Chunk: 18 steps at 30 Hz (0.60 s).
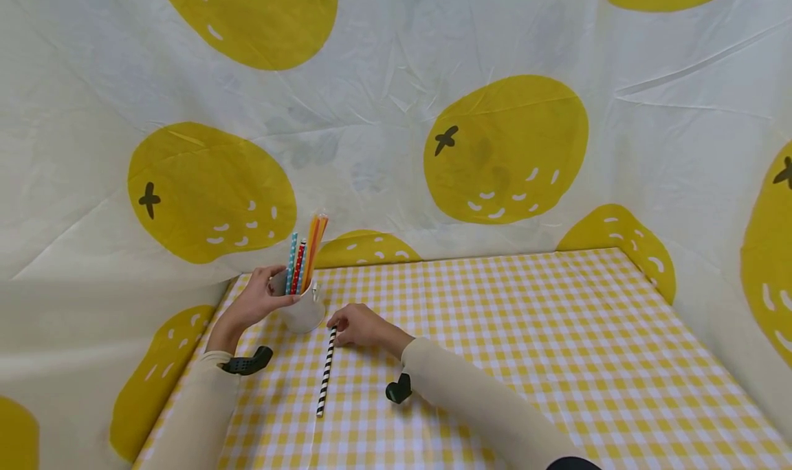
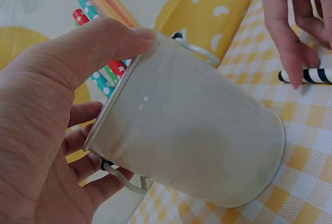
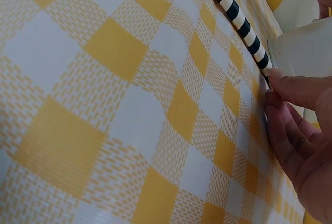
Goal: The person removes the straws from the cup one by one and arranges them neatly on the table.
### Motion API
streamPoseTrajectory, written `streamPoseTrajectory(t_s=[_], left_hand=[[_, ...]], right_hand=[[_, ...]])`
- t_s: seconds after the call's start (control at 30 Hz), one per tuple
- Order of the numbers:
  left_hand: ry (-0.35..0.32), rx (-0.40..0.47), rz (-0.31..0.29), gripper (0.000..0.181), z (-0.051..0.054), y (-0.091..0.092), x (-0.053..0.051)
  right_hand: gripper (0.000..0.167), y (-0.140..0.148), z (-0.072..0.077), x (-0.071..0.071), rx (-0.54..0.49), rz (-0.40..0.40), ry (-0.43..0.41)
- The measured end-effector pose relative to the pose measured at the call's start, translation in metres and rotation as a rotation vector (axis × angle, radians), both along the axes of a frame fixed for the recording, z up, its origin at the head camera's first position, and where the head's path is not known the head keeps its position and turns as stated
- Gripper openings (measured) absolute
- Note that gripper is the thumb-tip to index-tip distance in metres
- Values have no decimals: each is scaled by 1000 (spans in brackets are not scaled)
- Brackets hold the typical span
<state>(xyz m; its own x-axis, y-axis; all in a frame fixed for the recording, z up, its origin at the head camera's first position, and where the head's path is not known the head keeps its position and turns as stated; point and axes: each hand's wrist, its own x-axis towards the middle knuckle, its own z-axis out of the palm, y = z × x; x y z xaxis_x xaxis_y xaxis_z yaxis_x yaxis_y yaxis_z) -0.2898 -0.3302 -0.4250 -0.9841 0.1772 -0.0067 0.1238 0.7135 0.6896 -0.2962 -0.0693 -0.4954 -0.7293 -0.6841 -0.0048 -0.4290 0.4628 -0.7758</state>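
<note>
Left of centre in the head view, the left hand (image 1: 255, 301) grips the rim of a white bucket (image 1: 304, 316) of colourful straws (image 1: 314, 247). Beside it, the right hand's (image 1: 366, 327) fingers pinch the upper end of a striped straw (image 1: 326, 375), which reaches down toward the bottom edge.

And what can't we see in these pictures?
Head view: bottoms of the colorful straws, hidden inside the cup.
Head view: exactly how many there are, because they overlap.
Left wrist view: the far end of the striped straw, cut off by the right edge.
</note>
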Motion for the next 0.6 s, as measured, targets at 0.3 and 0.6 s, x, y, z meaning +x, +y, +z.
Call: streamPoseTrajectory(t_s=[0.3,0.6], left_hand=[[-2,-2,2,89,0,0,0],[3,-2,1,89,0,2,3]], right_hand=[[29,1,6,2,47,68,113],[33,5,23,-2,-47,48,-14]])
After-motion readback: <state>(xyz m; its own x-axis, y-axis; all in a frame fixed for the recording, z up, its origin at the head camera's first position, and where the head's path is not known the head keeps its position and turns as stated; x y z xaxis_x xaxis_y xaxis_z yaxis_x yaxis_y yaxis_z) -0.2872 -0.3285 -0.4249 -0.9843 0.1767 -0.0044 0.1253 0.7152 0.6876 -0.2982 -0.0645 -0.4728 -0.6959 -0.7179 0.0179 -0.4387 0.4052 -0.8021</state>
